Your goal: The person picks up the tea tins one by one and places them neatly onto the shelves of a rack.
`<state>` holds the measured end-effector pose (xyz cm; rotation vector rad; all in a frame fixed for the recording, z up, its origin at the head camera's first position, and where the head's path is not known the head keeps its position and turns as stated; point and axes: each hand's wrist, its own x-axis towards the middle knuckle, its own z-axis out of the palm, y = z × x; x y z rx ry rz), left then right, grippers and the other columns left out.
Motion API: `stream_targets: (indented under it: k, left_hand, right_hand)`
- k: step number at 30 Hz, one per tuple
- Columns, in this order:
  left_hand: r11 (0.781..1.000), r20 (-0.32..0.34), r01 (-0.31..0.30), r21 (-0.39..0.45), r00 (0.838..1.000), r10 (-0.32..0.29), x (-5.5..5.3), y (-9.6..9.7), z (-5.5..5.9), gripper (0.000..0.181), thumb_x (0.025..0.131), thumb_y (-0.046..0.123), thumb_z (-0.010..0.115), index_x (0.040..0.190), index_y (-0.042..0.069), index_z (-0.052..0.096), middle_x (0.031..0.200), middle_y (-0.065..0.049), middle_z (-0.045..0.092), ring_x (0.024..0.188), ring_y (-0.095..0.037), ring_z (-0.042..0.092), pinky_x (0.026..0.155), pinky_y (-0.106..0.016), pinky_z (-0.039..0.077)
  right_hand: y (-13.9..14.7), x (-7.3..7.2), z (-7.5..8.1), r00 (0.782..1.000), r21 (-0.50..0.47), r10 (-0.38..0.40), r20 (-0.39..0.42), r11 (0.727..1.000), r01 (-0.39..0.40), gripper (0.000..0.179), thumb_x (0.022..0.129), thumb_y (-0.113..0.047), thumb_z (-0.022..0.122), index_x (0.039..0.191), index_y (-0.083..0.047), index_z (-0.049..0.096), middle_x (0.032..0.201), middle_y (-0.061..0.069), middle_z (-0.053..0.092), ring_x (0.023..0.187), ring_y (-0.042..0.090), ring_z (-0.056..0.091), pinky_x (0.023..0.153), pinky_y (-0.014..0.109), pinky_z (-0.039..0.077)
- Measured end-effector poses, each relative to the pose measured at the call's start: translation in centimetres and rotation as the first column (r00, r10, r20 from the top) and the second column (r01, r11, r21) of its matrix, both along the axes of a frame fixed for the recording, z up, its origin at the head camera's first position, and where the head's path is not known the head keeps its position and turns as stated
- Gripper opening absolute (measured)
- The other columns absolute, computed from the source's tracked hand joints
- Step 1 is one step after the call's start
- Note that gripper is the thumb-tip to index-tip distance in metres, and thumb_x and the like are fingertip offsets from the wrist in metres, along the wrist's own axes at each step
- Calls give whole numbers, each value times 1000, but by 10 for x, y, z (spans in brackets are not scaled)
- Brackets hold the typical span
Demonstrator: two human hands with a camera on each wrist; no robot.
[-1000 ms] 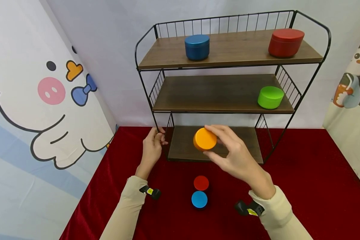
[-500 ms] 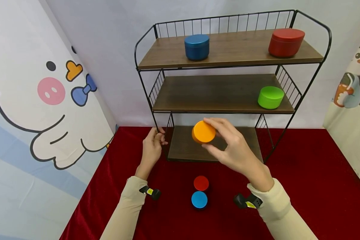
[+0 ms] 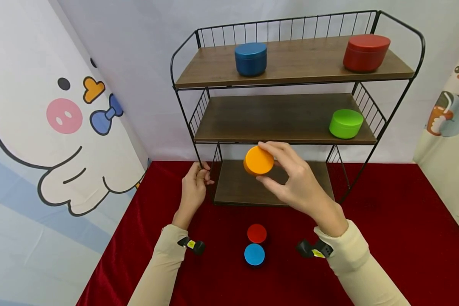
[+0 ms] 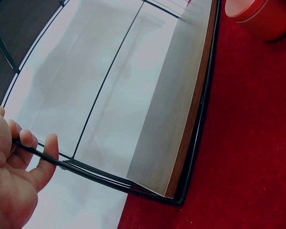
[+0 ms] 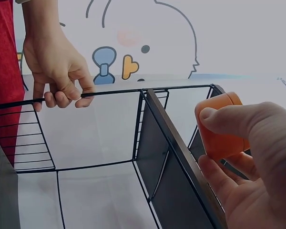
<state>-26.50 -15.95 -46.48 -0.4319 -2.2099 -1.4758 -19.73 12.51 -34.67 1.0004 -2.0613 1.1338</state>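
In the head view my right hand (image 3: 296, 180) grips a round orange tin (image 3: 259, 160) between thumb and fingers, held up in front of the shelf rack's lower opening. The right wrist view shows the thumb on one side of the orange tin (image 5: 219, 125) and fingers under it. My left hand (image 3: 194, 185) holds the black left front post of the rack (image 3: 284, 140); its fingers curl round the thin bar (image 4: 47, 156) in the left wrist view. On the red cloth between my arms sit a red tin (image 3: 256, 233) and a blue tin (image 3: 254, 254), close together.
On the top board stand a dark blue tin (image 3: 250, 59) at left and a larger red tin (image 3: 366, 53) at right. A green tin (image 3: 346, 123) occupies the middle board's right end. The bottom board (image 3: 233, 187) lies behind my right hand. Red cloth (image 3: 398, 238) covers the table.
My right hand has risen, carrying the orange tin upward and slightly left toward the middle board's front edge. My left hand stays on the post.
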Motion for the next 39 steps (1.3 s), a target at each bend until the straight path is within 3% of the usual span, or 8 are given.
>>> stream_targets:
  k: [5, 11, 18, 29, 33, 39]
  left_hand:
    - [1000, 6, -10, 5, 1000, 10, 3, 3, 3, 18, 108, 3, 44, 105, -10, 56, 77, -26, 53, 70, -39, 63, 69, -50, 66]
    - [1000, 17, 1, 14, 1000, -2, 15, 9, 21, 18, 108, -2, 42, 105, -16, 53, 77, -31, 52, 71, -44, 61, 70, -55, 65]
    - [1000, 5, 15, 8, 1000, -15, 2, -1, 1, 20, 109, 12, 45, 106, -4, 56, 76, -18, 53, 70, -30, 63, 69, -38, 67]
    - [999, -2, 30, 11, 1000, -30, 1, -2, -1, 18, 109, 13, 46, 105, -1, 56, 76, -17, 53, 69, -28, 62, 68, -37, 67]
    - [1000, -3, 17, 5, 1000, -17, 0, -2, -1, 17, 108, 10, 46, 105, -2, 57, 76, -17, 54, 69, -27, 62, 68, -36, 67]
    - [1000, 1, 5, 3, 1000, -5, 4, 3, 8, 17, 108, 2, 44, 106, -10, 56, 76, -27, 52, 69, -38, 62, 68, -49, 66]
  right_hand:
    - [-2, -2, 3, 1000, 0, 7, -8, 1000, -7, 72, 74, 7, 88, 140, 2, 58, 133, 19, 59, 119, 30, 64, 102, 10, 51]
    - [-4, -6, 9, 1000, 5, 11, -13, 1000, -11, 72, 75, 7, 88, 140, 2, 58, 134, 20, 58, 118, 29, 63, 101, 9, 50]
    - [-2, -16, 18, 1000, 20, -1, -15, 1000, 2, 71, 77, 7, 87, 141, 3, 56, 135, 21, 58, 121, 29, 62, 103, 10, 50]
    - [-3, -36, 38, 995, 53, -33, -89, 998, 38, 67, 80, 2, 86, 140, 4, 57, 133, 22, 59, 119, 28, 62, 101, 8, 49]
    - [-7, -43, 41, 997, 52, -37, -69, 998, 41, 68, 80, 2, 86, 141, 4, 56, 135, 21, 59, 119, 28, 62, 98, 21, 57]
    - [-13, -56, 42, 997, 8, -80, 12, 997, 80, 66, 81, 3, 85, 141, 3, 56, 132, 23, 60, 118, 31, 63, 95, 42, 62]
